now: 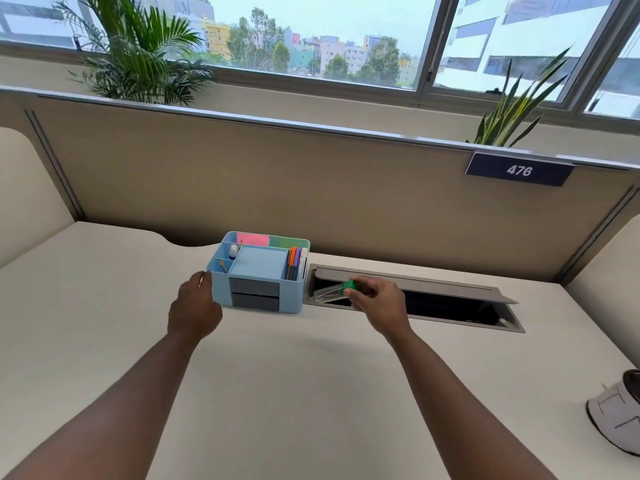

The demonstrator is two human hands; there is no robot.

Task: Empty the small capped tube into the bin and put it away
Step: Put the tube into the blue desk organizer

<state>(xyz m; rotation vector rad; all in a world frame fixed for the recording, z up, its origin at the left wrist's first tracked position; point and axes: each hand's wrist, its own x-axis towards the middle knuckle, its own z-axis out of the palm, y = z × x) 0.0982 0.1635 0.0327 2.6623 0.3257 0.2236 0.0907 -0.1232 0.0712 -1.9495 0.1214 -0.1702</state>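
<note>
The small clear tube (330,292) with its green cap (349,286) lies tilted in the right hand (375,301), pinched at the cap end, just at three o'clock of the blue organiser (258,275). The left hand (194,308), loosely curled, touches the organiser's nine o'clock wall. No bin shows; likely the putting-away step, needing a free compartment. The tube's contents are unreadable.

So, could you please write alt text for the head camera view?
The right hand holds a clear tube by its green cap over an open desk cable tray, while the left hand touches a blue desk organiser.
</note>
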